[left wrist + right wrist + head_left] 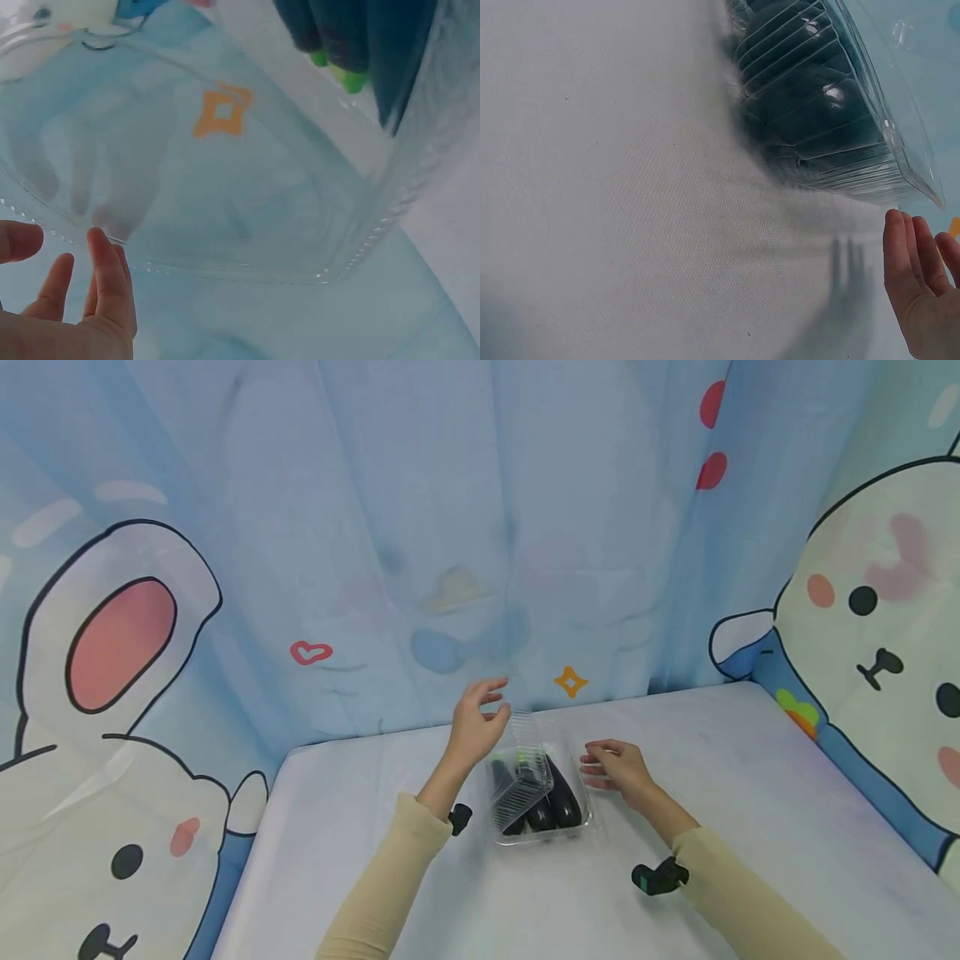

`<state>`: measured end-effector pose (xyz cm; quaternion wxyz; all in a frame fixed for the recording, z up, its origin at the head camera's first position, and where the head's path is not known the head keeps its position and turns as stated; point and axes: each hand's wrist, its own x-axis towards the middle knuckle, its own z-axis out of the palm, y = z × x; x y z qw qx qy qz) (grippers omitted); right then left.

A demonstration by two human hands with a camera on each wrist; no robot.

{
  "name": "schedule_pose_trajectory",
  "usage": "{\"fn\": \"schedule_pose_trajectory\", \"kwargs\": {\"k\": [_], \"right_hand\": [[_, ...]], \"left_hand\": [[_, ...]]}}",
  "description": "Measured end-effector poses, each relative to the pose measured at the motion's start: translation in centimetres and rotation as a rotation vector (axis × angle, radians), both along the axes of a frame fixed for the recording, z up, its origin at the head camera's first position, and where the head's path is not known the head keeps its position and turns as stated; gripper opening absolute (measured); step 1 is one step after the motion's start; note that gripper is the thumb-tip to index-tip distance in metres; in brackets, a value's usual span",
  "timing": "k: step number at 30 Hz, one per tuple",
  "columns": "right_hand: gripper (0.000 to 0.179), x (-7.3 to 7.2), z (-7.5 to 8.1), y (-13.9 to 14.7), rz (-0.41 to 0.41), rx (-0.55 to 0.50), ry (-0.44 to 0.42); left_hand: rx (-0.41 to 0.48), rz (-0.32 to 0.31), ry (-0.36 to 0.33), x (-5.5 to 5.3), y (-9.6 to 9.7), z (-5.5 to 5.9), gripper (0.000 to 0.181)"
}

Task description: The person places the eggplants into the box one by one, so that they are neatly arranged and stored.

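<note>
Though transparent, a ridged container (844, 166)

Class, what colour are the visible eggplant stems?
Bright green; the stems show best in the left wrist view.

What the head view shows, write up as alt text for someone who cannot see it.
A clear plastic box of dark eggplants stands on a white table, its lid tilted open. A person's left hand is raised by the lid; the right hand is beside the box. Behind hangs a blue cartoon curtain.
</note>
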<state>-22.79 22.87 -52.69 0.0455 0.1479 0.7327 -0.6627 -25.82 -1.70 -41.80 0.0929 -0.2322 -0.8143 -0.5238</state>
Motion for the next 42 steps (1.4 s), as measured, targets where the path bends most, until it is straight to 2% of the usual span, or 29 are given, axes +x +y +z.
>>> {"fn": "schedule_pose_trajectory", "kwargs": {"k": [7,25,42], "right_hand": [[0.042,0.3,0.2,0.0,0.004,-0.023,0.000],[0.044,0.7,0.6,0.4,0.003,-0.031,0.004],[0.048,0.1,1.4,1.1,0.029,-0.028,0.048]], "left_hand": [[0.007,-0.012,-0.044,0.3,-0.1,-0.7,0.037],[0.017,-0.025,-0.052,1.0,-0.9,-2.4,0.037],[-0.011,0.012,-0.092,1.3,-1.6,-4.6,0.035]]}}
